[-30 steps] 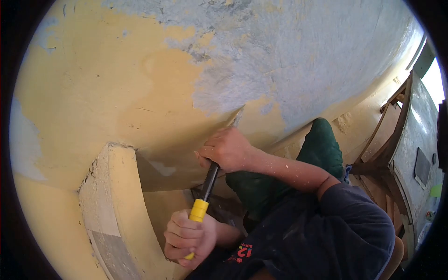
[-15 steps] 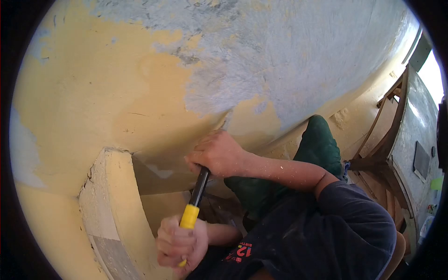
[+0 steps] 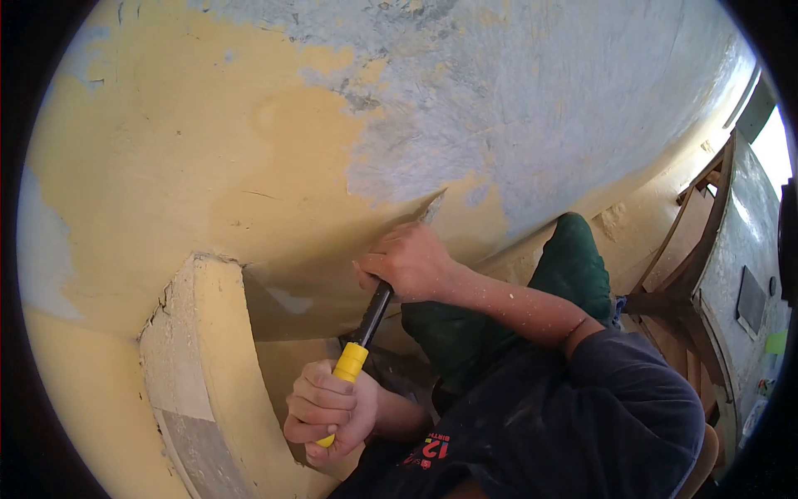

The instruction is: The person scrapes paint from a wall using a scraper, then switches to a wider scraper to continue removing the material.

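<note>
My right hand (image 3: 409, 262) is closed around the upper part of a long-handled tool, just below its blade end (image 3: 433, 208), which touches the wall. Below that hand, the tool's black shaft (image 3: 376, 314) runs down to a yellow grip (image 3: 350, 363). My left hand (image 3: 331, 409) wraps round the yellow grip, its fingers closed. The wall (image 3: 274, 158) has yellow paint with large bare grey-blue patches (image 3: 532, 108). Pale specks dot my right forearm.
A cracked yellow and grey ledge (image 3: 187, 366) juts out at the lower left. My green-trousered leg (image 3: 573, 262) is bent beside the wall. At the right a wooden-framed table (image 3: 719, 291) holds a dark flat object (image 3: 751, 301) and a green item (image 3: 776, 342).
Both hands and the tool have shifted right and slightly up in the view, both grips still closed. The wall's patches also appear a little farther right.
</note>
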Available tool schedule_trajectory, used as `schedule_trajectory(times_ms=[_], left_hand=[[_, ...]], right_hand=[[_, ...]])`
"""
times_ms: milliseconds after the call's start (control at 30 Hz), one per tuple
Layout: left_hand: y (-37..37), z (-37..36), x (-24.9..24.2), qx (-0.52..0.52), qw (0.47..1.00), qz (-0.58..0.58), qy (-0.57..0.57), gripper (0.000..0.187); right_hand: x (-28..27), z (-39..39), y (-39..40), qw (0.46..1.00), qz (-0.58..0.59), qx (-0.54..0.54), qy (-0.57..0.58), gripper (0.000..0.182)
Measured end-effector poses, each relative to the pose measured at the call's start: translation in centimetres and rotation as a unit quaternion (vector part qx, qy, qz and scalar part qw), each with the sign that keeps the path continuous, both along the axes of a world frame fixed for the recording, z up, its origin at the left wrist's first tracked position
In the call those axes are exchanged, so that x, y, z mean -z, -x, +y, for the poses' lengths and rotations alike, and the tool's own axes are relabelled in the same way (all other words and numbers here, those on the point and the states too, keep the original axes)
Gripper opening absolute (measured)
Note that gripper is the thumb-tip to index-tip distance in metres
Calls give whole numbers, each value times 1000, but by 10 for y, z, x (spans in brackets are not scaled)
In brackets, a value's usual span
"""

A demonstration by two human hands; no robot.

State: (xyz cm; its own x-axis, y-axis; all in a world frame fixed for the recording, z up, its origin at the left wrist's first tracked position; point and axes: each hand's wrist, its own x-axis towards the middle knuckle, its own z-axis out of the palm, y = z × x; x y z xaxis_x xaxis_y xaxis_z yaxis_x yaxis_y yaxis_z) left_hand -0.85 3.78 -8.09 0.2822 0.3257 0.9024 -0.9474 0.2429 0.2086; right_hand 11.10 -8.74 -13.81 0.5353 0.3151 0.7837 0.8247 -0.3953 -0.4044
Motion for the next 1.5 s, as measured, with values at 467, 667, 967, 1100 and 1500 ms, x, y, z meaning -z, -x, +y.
schedule_trajectory(times_ms=[467,667,967,1100,1500], left_hand=[[23,-12,-9,-25,992,-126,3,33],[9,-12,-11,-43,995,-69,63,33],[18,-15,-9,-11,994,-104,-28,29],[20,-17,-11,-6,995,-100,-7,29],[12,-12,-5,-2,998,-62,-12,29]], right_hand=[[-16,5,16,994,-35,-79,-60,21],[-2,5,11,999,-13,-31,-31,23],[-5,6,14,996,-16,-58,-66,22],[-11,-1,14,995,-31,-68,-66,22],[-6,-6,10,1000,-18,-16,-12,21]])
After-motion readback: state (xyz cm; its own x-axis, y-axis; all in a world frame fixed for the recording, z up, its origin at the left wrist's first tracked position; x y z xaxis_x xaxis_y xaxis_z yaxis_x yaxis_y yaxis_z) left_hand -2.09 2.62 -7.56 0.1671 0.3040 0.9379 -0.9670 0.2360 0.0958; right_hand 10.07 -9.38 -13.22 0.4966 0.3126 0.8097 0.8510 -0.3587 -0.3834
